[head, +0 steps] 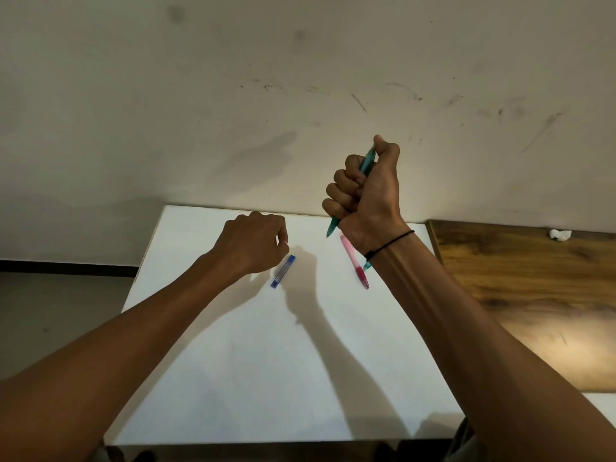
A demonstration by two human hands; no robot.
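**Fist grip on the pencil, loose pieces below**

The right hand is clamped in a full fist round the teal pencil, raised above the white table, thumb on its top end and tip pointing down. Held this hard (a fist, not a fingertip hold), the tip could jab the table if the hand drops. The left hand rests curled just beside the blue lead case; whether it pinches anything I cannot tell. A lowering forearm could knock the pink pencil away.
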